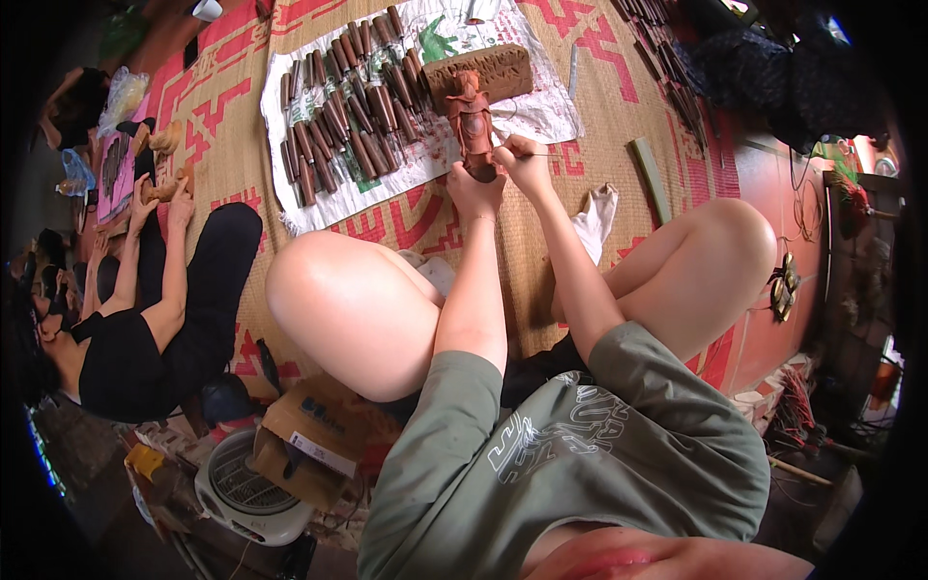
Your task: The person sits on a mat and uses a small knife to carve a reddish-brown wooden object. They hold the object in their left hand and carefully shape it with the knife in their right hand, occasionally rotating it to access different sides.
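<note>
A: Where's the piece?

B: Carved wooden figurine (471, 121), reddish-brown, standing upright on the woven mat (619, 116), far centre, just near of a carved wooden block (483, 70). Left hand (476, 191) has its fingers wrapped around the base. Right hand (525, 159) has its fingers pinched together on a thin carving tool (543, 155), tip at the figure's lower right side.

A: Handling?

B: My read: solid wood, stiff, won't flex. Moderate weight for its size. The fine carved detail up top looks like the fragile part, thin edges could chip. Grip low at the base, as the left hand does; that keeps the upper body exposed for the tool. The surface looks matte and unfinished, so probably not slippery.

A: What's around it?

B: A row of wooden-handled chisels (348, 97) laid on a white printed sheet (541, 111), just left of the figure. A white cloth (594, 217) lies right of the hands, with a flat green-grey bar (651, 179) further right. Another person in black (145, 319) sits on the left, handling pale wooden pieces (164, 140), well apart. A fan (246, 488) and a cardboard box (309, 430) sit near left.
</note>
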`<action>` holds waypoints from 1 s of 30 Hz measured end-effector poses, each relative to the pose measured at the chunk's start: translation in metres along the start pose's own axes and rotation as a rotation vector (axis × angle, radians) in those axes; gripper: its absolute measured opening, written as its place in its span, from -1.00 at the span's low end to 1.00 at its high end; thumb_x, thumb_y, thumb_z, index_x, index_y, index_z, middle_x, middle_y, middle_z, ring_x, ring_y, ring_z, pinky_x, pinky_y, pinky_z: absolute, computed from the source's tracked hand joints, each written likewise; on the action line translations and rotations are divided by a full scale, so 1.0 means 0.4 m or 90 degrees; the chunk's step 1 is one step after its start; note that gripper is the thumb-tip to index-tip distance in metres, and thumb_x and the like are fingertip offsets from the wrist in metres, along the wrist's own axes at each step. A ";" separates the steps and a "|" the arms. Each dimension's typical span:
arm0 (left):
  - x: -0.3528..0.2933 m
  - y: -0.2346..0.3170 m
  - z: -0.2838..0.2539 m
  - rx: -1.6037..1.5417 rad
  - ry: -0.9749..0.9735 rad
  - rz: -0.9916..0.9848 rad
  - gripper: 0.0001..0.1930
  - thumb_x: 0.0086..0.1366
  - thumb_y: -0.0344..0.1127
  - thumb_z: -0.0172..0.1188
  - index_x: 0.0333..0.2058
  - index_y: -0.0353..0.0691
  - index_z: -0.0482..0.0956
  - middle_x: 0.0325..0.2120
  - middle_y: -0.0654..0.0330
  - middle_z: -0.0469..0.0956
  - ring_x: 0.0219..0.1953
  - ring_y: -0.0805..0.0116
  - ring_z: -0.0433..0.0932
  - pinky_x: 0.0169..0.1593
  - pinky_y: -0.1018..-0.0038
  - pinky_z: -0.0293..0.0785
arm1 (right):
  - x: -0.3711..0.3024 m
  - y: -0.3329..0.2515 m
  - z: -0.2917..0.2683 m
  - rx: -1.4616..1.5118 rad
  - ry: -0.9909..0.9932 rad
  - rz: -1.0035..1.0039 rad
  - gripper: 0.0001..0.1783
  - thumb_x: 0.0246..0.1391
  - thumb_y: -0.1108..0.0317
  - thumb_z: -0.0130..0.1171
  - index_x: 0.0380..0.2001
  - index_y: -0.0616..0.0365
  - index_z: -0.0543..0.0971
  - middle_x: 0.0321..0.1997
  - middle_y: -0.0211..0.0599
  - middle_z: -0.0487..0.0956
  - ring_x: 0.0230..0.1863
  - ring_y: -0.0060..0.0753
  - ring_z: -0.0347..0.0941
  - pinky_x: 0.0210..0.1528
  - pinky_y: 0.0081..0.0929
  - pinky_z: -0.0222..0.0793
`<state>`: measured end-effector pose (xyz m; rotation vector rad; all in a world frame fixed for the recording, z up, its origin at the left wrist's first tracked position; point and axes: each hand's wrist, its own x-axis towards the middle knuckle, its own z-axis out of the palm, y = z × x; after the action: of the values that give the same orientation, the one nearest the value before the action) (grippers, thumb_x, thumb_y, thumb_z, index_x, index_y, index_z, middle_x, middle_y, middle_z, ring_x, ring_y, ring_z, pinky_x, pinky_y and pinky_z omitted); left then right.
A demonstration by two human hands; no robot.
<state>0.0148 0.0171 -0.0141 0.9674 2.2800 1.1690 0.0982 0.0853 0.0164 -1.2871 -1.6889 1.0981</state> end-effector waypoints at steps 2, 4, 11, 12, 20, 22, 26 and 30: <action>0.008 -0.004 0.003 -0.004 0.000 -0.008 -0.33 -0.29 -0.13 0.42 -0.23 -0.37 0.33 -0.29 -0.17 0.42 -0.20 -0.16 0.42 -0.14 0.12 0.38 | 0.004 -0.066 0.002 0.054 0.020 0.026 -0.85 -0.09 0.49 0.15 -0.64 0.33 0.47 -0.72 -0.43 0.47 -0.63 -0.79 0.25 -0.59 -0.69 0.21; -0.001 0.009 0.011 -0.005 -0.009 -0.023 -0.34 -0.28 -0.12 0.41 -0.23 -0.37 0.33 -0.29 -0.18 0.42 -0.20 -0.16 0.42 -0.13 0.12 0.38 | 0.011 -0.034 0.008 0.054 0.017 0.014 -0.83 -0.09 0.47 0.15 -0.66 0.33 0.48 -0.73 -0.37 0.47 -0.64 -0.76 0.31 -0.59 -0.66 0.24; 0.001 0.024 -0.004 0.005 -0.025 -0.051 -0.33 -0.25 -0.08 0.41 -0.21 -0.34 0.31 -0.23 -0.16 0.39 -0.12 -0.13 0.37 -0.06 0.11 0.35 | -0.001 -0.027 0.014 0.086 0.040 0.068 -0.82 -0.17 0.42 0.15 -0.70 0.30 0.46 -0.79 -0.33 0.40 -0.71 -0.65 0.29 -0.62 -0.53 0.22; 0.003 0.028 -0.002 0.004 -0.024 -0.049 -0.33 -0.25 -0.09 0.41 -0.20 -0.33 0.31 -0.23 -0.16 0.39 -0.11 -0.13 0.37 -0.05 0.12 0.34 | 0.005 -0.025 0.011 0.071 0.053 0.023 -0.80 -0.15 0.43 0.14 -0.71 0.30 0.44 -0.81 -0.38 0.36 -0.72 -0.69 0.23 -0.65 -0.57 0.16; -0.006 0.028 0.014 0.002 -0.019 -0.047 -0.35 -0.26 -0.09 0.42 -0.25 -0.32 0.30 -0.26 -0.14 0.39 -0.11 -0.13 0.35 -0.05 0.11 0.33 | 0.004 0.024 0.015 0.017 0.049 -0.007 -0.88 -0.05 0.51 0.13 -0.61 0.33 0.51 -0.70 -0.40 0.51 -0.66 -0.75 0.34 -0.59 -0.66 0.26; -0.003 0.018 0.015 0.003 0.001 -0.054 -0.35 -0.26 -0.10 0.42 -0.24 -0.32 0.30 -0.26 -0.14 0.39 -0.12 -0.13 0.35 -0.06 0.11 0.34 | -0.018 0.005 0.013 -0.042 0.033 -0.028 -0.90 -0.08 0.53 0.12 -0.61 0.32 0.53 -0.68 -0.38 0.53 -0.65 -0.75 0.35 -0.59 -0.69 0.26; -0.002 0.000 0.011 -0.005 -0.009 -0.031 -0.35 -0.25 -0.10 0.41 -0.24 -0.32 0.30 -0.28 -0.15 0.39 -0.14 -0.14 0.36 -0.08 0.11 0.35 | -0.023 -0.021 -0.005 0.090 -0.010 0.035 -0.88 -0.09 0.48 0.16 -0.61 0.32 0.53 -0.68 -0.32 0.53 -0.65 -0.71 0.36 -0.59 -0.68 0.26; -0.007 0.023 0.011 0.010 -0.010 -0.033 -0.35 -0.25 -0.11 0.40 -0.22 -0.31 0.31 -0.25 -0.15 0.38 -0.12 -0.13 0.36 -0.07 0.12 0.35 | 0.016 -0.020 0.015 -0.038 0.030 -0.018 -0.88 -0.09 0.45 0.15 -0.57 0.31 0.53 -0.69 -0.32 0.52 -0.66 -0.68 0.35 -0.59 -0.66 0.26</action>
<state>0.0231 0.0213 -0.0089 0.9138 2.2915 1.1194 0.0886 0.0894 0.0219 -1.3124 -1.7105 1.0011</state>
